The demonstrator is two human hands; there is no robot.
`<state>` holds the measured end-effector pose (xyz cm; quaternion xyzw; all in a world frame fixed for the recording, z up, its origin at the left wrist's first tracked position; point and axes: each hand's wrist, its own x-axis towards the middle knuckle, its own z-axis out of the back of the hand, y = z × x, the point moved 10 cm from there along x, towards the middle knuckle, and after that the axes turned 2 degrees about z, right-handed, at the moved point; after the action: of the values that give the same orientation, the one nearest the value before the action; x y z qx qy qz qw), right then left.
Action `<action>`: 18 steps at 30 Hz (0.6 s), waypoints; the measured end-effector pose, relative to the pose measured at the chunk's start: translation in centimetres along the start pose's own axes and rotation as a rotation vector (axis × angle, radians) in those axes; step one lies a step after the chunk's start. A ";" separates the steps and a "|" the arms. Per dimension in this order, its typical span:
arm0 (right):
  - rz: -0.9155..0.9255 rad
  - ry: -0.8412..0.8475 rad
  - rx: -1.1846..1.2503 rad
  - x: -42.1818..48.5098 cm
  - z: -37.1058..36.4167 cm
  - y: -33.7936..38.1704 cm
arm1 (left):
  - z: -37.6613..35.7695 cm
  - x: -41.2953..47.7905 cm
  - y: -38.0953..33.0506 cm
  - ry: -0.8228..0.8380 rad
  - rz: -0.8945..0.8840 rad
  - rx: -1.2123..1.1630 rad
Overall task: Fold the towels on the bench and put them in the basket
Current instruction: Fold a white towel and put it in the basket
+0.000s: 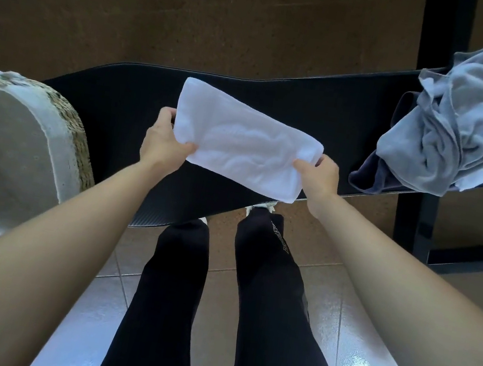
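Observation:
A folded white towel (240,143) is held over the black bench (338,125). My left hand (163,139) grips its left end, thumb on top. My right hand (319,173) pinches its right end. A crumpled heap of light blue-grey towels (467,130) lies at the bench's right end, with a darker cloth (371,175) hanging off the front edge under it. The woven basket (79,138) with a pale cloth lining stands at the left end of the bench; its inside looks bare.
My legs in black trousers (214,305) stand close to the bench's front edge on a tiled floor. A black post (431,118) with a floor foot rises at the right behind the bench. A brown wall is behind.

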<state>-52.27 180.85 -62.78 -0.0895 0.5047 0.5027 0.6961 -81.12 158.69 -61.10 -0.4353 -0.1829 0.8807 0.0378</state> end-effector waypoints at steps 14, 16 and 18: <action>0.600 -0.215 -0.415 -3.6 -2.0 8.6 | -2.6 -5.1 7.8 -0.038 0.297 -0.523; 0.577 0.114 -0.329 -4.7 -6.4 7.5 | -2.0 -5.0 7.2 -0.080 0.292 -0.570; 0.454 0.443 -0.271 -6.4 -10.7 5.5 | -1.5 -5.3 6.2 -0.083 0.256 -0.570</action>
<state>-63.12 172.77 -60.65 -0.1735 0.5795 0.6755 0.4217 -76.12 152.13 -60.13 -0.4116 -0.3673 0.8086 -0.2044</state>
